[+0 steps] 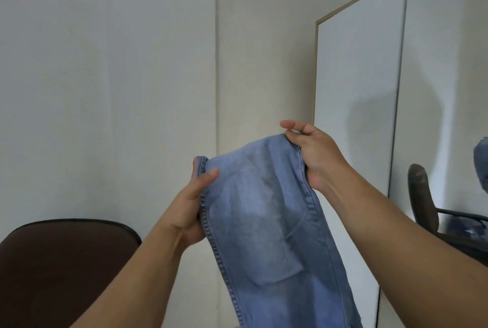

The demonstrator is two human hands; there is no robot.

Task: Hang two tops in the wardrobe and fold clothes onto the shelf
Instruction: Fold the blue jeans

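Now, from my head camera: I hold a pair of light blue jeans up at chest height before a pale wall. My left hand pinches one seamed edge, thumb on the front. My right hand grasps the opposite edge, slightly higher. The denim spans between both grips, its long axis hanging down and out of view. The white wardrobe, doors closed, stands just to my right, nearer my right hand. A brown chair back sits lower left.

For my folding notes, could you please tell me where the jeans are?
Centre of the head view: the jeans hang between the left hand and right hand, left of the wardrobe.
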